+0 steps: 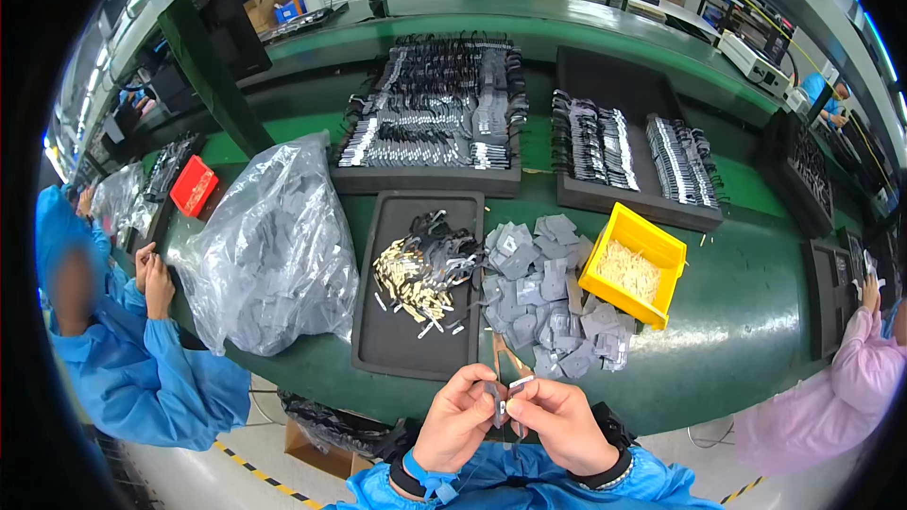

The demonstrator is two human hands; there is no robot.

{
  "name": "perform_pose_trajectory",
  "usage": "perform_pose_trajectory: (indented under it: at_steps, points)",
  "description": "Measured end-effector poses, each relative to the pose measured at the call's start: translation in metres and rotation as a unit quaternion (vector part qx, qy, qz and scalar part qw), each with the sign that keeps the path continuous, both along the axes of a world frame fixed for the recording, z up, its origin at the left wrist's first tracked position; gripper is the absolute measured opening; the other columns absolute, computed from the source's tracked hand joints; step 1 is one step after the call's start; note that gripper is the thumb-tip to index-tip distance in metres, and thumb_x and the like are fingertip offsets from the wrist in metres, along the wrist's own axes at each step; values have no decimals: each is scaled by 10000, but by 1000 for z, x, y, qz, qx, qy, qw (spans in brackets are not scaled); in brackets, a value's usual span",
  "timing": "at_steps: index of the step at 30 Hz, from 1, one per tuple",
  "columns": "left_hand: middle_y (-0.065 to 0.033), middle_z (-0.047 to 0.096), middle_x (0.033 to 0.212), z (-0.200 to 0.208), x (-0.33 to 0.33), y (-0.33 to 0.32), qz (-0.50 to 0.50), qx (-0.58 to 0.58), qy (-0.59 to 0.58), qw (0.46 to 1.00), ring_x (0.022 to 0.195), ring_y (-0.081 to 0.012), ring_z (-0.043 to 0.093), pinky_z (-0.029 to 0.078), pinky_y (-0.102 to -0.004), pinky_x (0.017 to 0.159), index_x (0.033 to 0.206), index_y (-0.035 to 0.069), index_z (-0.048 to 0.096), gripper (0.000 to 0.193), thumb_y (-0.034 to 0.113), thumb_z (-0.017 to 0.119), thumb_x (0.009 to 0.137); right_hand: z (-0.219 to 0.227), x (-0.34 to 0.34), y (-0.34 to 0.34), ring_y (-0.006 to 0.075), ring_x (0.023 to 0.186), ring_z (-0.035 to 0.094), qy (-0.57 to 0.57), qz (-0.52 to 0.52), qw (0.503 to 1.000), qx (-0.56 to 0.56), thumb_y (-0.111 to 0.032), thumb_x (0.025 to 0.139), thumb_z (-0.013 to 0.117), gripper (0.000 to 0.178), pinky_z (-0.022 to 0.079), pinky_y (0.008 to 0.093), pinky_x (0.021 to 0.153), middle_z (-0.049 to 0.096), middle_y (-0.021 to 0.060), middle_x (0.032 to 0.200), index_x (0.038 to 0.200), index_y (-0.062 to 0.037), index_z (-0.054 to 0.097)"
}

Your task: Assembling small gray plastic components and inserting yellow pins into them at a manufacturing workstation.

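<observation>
Close to the table's near edge, my left hand (pixel 456 422) and my right hand (pixel 564 423) meet, thumbs and fingers pinched together. Between them is a small dark grey plastic piece (pixel 498 403) with a whitish bit by the right fingertips; its details are partly covered by my fingers. Just beyond the fingertips lies a forked tan tool (pixel 505 355), its kind unclear. A heap of flat grey plastic pieces (pixel 529 297) spreads ahead. To its left, a black tray (pixel 383 340) bears a pile of thin black parts with yellowish ends (pixel 416 274).
A yellow bin (pixel 673 260) of pale strips stands right of the heap. Left is a clear bag (pixel 269 255) of grey pieces. Behind, dark trays (pixel 430 179) (pixel 642 208) hold rows of finished-looking black parts. Co-workers in blue (pixel 170 387) and pink (pixel 827 397) sit at either side.
</observation>
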State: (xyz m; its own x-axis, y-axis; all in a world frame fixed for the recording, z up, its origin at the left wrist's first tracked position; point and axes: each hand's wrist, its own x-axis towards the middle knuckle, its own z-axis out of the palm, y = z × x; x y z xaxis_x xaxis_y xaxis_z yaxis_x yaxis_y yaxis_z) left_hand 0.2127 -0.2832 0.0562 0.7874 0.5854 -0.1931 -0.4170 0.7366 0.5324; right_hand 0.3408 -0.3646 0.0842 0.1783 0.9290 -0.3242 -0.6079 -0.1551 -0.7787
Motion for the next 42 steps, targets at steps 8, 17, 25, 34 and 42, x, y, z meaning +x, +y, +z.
perform_pose_trajectory:
  at_steps: [8,17,25,34,42]
  points:
    - [-35,549,862,-2,1,-1,-14,-21,-23,999,786,-128,505,405,-263,697,1111,83,476,264,114,571,867,-3,-2,1,12,601,465,-11,0,1000,-2,-108,862,580,77,347,154,515,563,-32,768,855,-35,605]
    - [-31,545,889,-4,3,-3,-2,-23,-33,999,817,-126,509,410,-274,740,1096,88,484,256,105,579,859,1,-2,2,52,671,492,-10,-4,1000,0,-34,845,562,30,392,188,595,552,-2,787,832,-21,586]
    - [-28,544,894,-2,3,-3,0,-23,-30,999,830,-125,509,410,-277,748,1096,86,482,258,102,580,858,2,-4,4,12,609,445,-6,-17,1000,14,-83,848,590,64,340,165,521,536,-33,764,814,-29,596]
    - [-32,546,910,-4,2,-3,2,-12,-30,999,854,-135,519,412,-287,770,1097,81,475,254,108,573,865,5,-2,4,46,674,479,-3,-3,1000,-9,-29,846,557,38,383,189,595,525,-17,778,813,-28,576]
    - [-34,551,914,-3,3,-3,-1,-12,-36,999,867,-136,524,412,-285,772,1089,81,475,253,113,579,861,3,-3,3,43,674,478,-3,-7,1000,1,-29,846,558,37,381,186,595,528,-19,782,814,-31,577]
